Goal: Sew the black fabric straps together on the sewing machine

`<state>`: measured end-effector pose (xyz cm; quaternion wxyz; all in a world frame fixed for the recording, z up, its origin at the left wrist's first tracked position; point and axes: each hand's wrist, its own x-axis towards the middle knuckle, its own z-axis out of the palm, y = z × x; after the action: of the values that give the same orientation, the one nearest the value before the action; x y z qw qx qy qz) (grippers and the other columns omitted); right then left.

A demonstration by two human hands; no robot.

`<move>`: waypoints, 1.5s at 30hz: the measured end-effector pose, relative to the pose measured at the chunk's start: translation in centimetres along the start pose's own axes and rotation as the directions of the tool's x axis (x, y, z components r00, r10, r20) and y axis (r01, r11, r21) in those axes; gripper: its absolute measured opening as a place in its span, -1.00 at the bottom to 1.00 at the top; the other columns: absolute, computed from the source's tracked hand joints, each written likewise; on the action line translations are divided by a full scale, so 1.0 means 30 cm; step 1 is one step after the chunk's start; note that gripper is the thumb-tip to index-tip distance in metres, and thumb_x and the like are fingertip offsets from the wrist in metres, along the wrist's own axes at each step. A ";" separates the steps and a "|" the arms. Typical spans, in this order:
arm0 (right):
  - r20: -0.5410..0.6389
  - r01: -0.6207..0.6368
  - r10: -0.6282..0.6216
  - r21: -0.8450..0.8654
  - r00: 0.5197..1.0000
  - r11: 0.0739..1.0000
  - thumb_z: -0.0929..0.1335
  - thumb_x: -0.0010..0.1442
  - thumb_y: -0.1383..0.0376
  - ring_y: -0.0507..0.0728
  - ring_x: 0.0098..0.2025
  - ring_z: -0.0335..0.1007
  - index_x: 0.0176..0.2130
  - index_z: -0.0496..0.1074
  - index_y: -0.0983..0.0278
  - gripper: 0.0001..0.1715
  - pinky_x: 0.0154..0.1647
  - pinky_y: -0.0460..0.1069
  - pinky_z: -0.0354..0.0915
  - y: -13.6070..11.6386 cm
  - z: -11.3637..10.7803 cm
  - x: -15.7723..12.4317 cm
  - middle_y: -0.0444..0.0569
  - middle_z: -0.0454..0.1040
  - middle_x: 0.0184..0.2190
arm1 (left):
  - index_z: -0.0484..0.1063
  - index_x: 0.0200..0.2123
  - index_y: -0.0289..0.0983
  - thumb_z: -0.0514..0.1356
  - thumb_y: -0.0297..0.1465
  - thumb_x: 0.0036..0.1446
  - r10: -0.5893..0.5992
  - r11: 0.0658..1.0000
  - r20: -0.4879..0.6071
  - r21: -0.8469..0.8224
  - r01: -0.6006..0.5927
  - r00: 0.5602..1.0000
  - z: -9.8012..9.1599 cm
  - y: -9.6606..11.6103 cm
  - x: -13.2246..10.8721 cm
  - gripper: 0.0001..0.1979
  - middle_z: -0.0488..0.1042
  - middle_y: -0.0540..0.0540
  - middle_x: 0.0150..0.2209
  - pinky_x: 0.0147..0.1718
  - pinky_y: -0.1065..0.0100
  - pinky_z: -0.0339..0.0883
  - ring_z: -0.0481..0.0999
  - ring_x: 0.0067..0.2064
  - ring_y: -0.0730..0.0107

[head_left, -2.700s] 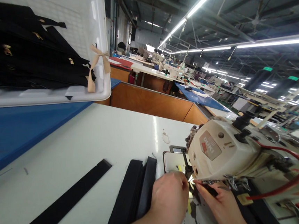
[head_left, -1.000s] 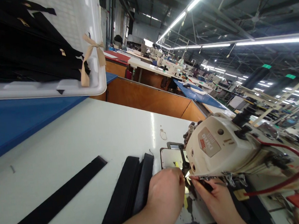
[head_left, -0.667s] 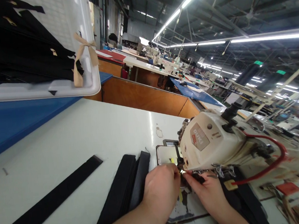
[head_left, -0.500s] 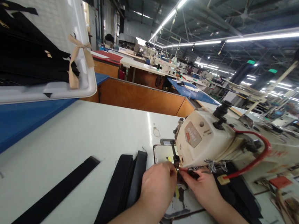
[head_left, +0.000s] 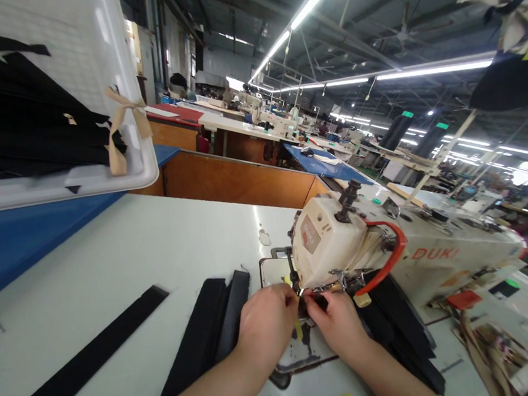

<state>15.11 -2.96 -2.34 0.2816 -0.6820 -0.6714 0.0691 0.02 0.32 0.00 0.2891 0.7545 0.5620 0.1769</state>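
Observation:
Both hands meet just under the needle area of a white sewing machine [head_left: 327, 235]. My left hand [head_left: 267, 315] is closed in a pinch beside the presser foot; what its fingertips hold is hidden. From the other side, my right hand [head_left: 337, 321] also pinches close to the needle, with something small and dark at its fingertips that I cannot make out. Below them lies the worn metal bed plate [head_left: 306, 357]. Stacked black fabric strips [head_left: 195, 336] lie left of my left hand, and more black fabric pieces [head_left: 394, 316] lie right of my right hand, beneath the machine arm.
A single black strip [head_left: 88, 358] lies on the white table [head_left: 175, 243]. At upper left, a white plastic bin [head_left: 143, 165] with black pieces stands on a blue surface [head_left: 40, 236]. Ribbons and small items [head_left: 494, 350] are at right. A wooden partition [head_left: 234, 179] runs behind.
The view has shifted, so the machine and hands appear further left and more of the machine arm shows. Both hands stay pinched at the needle area, with the right fingertips slightly shifted.

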 end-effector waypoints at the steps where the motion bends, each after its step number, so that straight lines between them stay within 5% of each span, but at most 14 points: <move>1: 0.000 0.001 -0.001 -0.002 1.000 1.000 0.23 0.20 0.17 0.18 -0.50 0.46 -0.47 0.52 0.28 -0.60 -0.47 -0.02 0.25 -0.002 -0.001 0.000 0.02 0.53 -0.57 | 0.52 -0.45 -0.17 0.05 -0.37 0.09 0.001 1.000 -0.005 -0.006 -0.001 1.000 0.001 -0.001 0.001 -0.76 0.58 -0.07 -0.42 -0.40 0.41 0.19 0.54 -0.31 0.30; 14: -0.080 -0.019 0.016 -0.039 0.997 0.999 0.26 0.04 0.39 0.21 -0.12 0.39 -0.30 0.48 0.30 -0.76 -0.09 0.00 0.24 0.000 -0.080 0.025 0.05 0.51 -0.27 | 0.46 -0.40 -0.23 0.09 -0.60 -0.03 0.123 0.986 -0.070 -0.103 -0.130 0.990 -0.010 -0.031 -0.005 -0.79 0.55 -0.01 -0.38 -0.35 0.47 0.25 0.51 -0.33 0.43; 24: -0.033 -0.042 0.039 -0.094 0.999 0.995 0.23 0.00 0.40 0.12 -0.35 0.36 -0.48 0.37 0.23 -0.85 -0.29 -0.03 0.23 0.161 -0.334 0.002 -0.09 0.44 -0.45 | 0.47 -0.31 -0.24 0.10 -0.55 0.01 0.144 0.982 -0.117 -0.108 -0.157 0.983 -0.047 -0.031 -0.018 -0.80 0.58 -0.04 -0.27 -0.18 0.40 0.36 0.56 -0.20 0.34; 36: -0.044 -0.017 0.004 -0.297 0.999 0.955 0.25 0.01 0.47 0.15 -0.23 0.32 -0.47 0.35 0.24 -0.85 -0.16 -0.02 0.19 0.223 -0.369 -0.019 -0.06 0.41 -0.40 | 0.48 -0.34 -0.22 0.09 -0.46 0.02 0.116 0.986 -0.092 -0.106 -0.125 0.989 -0.047 -0.023 -0.016 -0.83 0.60 -0.03 -0.31 -0.24 0.42 0.37 0.57 -0.24 0.34; 40: -0.027 0.016 -0.028 -0.351 0.999 0.936 0.27 0.03 0.49 0.14 -0.24 0.31 -0.46 0.36 0.25 -0.83 -0.16 -0.01 0.18 0.205 -0.353 -0.008 -0.05 0.42 -0.39 | 0.48 -0.35 -0.22 0.10 -0.42 0.00 0.091 0.992 -0.091 -0.077 -0.098 0.992 -0.117 0.007 -0.017 -0.84 0.60 -0.02 -0.33 -0.28 0.41 0.35 0.57 -0.27 0.33; 45: -0.004 0.070 -0.079 -0.417 0.997 0.906 0.26 0.06 0.49 0.17 -0.26 0.29 -0.48 0.36 0.24 -0.81 -0.19 0.02 0.16 0.189 -0.347 -0.006 -0.02 0.41 -0.40 | 0.47 -0.39 -0.21 0.12 -0.28 -0.04 0.045 0.999 -0.130 -0.023 -0.048 0.991 -0.317 -0.022 -0.064 -0.81 0.60 0.01 -0.37 -0.25 0.39 0.34 0.56 -0.29 0.29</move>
<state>25.00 -5.84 3.56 0.1391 -0.7008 -0.6934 -0.0934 -6.68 0.89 7.03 0.2577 0.7506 0.5595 0.2392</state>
